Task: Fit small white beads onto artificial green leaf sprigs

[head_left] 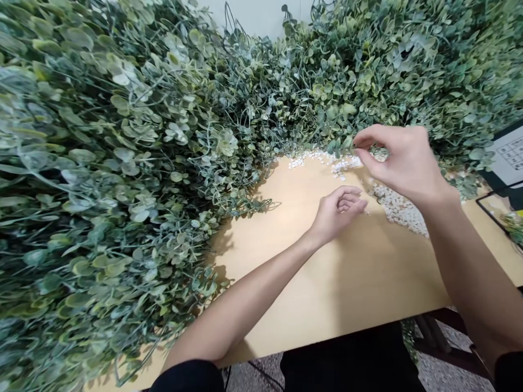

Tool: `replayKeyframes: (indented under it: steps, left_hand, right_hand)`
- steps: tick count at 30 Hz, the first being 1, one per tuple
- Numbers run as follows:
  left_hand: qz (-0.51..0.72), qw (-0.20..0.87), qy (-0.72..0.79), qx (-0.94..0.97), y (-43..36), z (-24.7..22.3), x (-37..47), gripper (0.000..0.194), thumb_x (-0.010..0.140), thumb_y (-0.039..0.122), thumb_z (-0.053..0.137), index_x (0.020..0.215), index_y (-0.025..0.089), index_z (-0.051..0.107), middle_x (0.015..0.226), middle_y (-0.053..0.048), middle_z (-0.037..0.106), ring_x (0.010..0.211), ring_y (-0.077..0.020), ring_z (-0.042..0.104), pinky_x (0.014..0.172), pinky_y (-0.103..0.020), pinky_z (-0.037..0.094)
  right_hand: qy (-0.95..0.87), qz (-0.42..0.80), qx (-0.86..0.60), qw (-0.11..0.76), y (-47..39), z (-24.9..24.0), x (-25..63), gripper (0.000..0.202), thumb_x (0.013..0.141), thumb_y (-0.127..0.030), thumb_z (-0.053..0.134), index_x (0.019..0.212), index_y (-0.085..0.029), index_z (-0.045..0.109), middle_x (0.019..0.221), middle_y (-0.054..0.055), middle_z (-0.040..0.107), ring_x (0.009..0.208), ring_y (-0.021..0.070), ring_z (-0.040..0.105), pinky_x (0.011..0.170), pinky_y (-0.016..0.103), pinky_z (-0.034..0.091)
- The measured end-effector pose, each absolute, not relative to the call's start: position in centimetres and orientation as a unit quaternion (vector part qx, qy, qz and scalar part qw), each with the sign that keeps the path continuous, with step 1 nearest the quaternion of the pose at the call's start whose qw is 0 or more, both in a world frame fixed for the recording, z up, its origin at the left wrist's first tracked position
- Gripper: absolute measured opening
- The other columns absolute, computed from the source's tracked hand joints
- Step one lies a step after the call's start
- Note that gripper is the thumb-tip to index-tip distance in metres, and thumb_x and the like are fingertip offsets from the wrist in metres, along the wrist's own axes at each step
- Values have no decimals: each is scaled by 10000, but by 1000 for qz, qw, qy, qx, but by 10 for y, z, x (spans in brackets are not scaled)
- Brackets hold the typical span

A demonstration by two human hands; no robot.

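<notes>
My left hand [341,212] is just above the wooden table [286,234], its fingers curled and thumb against them. A tiny pale piece shows at its fingertips, too small to name. Higher and to the right, my right hand [402,160] is held in a pinch, thumb and forefinger nearly together; what lies between them is too small to tell. Green leaves [339,147] show just left of that pinch. Small white pieces [402,212] lie in a pile below my right hand, and more white pieces [302,159] are scattered along the foliage at the back.
Thick artificial greenery [163,136] covers the left side and back of the table. At the far right stand a dark-framed board with a printed sheet [509,149] and a black-edged tray [496,220]. A dark stool or frame [453,354] is below the table.
</notes>
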State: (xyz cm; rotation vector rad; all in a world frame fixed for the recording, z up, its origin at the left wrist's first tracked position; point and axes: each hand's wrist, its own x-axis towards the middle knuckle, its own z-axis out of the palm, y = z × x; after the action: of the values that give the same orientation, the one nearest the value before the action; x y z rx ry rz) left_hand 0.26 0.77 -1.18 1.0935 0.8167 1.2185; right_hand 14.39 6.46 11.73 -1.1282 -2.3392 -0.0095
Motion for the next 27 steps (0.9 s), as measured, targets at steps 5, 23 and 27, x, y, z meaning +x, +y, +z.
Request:
replayKeyframes:
  steps: [5, 23, 27]
  left_hand:
    - [606, 594, 371, 378, 8, -1, -1, 664, 701, 385, 940, 1246, 205, 605, 1066, -67, 736, 889, -164, 728, 885, -347, 578]
    - [695, 515, 393, 312, 15, 4, -5, 410, 765, 358, 910, 1001, 229, 600, 829, 47, 717, 826, -199, 802, 809, -351, 642]
    - [684, 531, 401, 300, 15, 4, -6, 341, 779, 288, 873, 923, 215, 572, 861, 28, 722, 877, -214, 802, 831, -365, 650]
  right_hand:
    - [-845, -3, -414, 339, 69, 92, 173, 232, 999, -277, 562, 1119, -240, 756, 1106, 87, 791, 1037, 278, 732, 936, 421, 566]
    - [-767, -49, -611, 189, 92, 37, 226, 301, 1027, -303, 484, 1123, -195, 749, 1000, 123, 776, 891, 274, 686, 769, 369, 459]
    - [-746, -68, -653, 113, 92, 37, 230, 258, 996, -291, 510, 1032, -204, 750, 1014, 130, 767, 859, 278, 660, 668, 351, 359]
